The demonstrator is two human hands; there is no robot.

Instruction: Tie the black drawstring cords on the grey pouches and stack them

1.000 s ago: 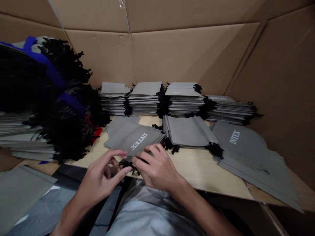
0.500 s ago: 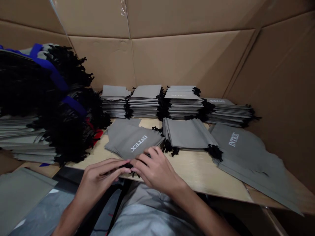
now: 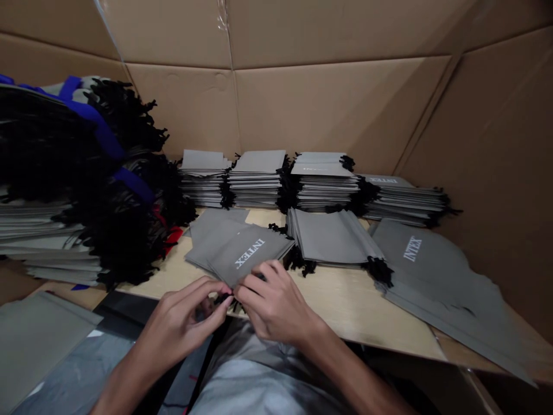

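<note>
Both hands meet at the table's front edge, over the near corner of a grey drawstring bag (image 3: pixel 242 245) printed INTEX. My left hand (image 3: pixel 194 314) pinches a black drawstring (image 3: pixel 223 298) between thumb and fingertips. Close against it, my right hand (image 3: pixel 276 300) has its fingers curled at the bag's corner; black cord shows under them, and its exact grip is partly hidden. More grey bags lie fanned beneath the printed one. To the right rests a small pile of bags (image 3: pixel 337 236) with black cord ends bunched at its corners.
Several neat bag stacks (image 3: pixel 257 178) line the cardboard wall (image 3: pixel 302 104). A tall heap of bundles with black cords (image 3: pixel 125 230) and a blue strap (image 3: pixel 103 132) stands at left. Loose grey pieces (image 3: pixel 436 288) overhang the wooden table (image 3: pixel 345 305) at right; another grey piece (image 3: pixel 38 340) lies lower left.
The left hand's fingers have bent and its thumb and fingertips now pinch the black cord more visibly. The right hand stays almost in place. The camera view has shifted slightly.
</note>
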